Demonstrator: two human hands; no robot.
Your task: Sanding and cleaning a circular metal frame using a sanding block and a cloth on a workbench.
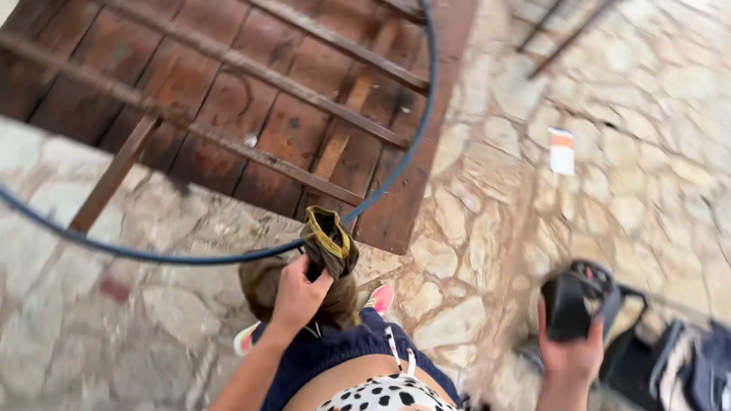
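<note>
Nearest me, my left hand point(298, 295) grips a bunched brown cloth point(324, 262) at waist height, fingers closed round it. My right hand point(572, 352) clutches a black object point(571, 304), too blurred to identify. A dark hose point(228, 257) arcs across just behind the cloth. Beyond lies a wooden pallet point(251, 106) on stone paving point(487, 228), with a white card point(562, 151) farther off.

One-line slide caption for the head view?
Left hand grips an olive glove; right hand holds a black object over stone paving.
</note>
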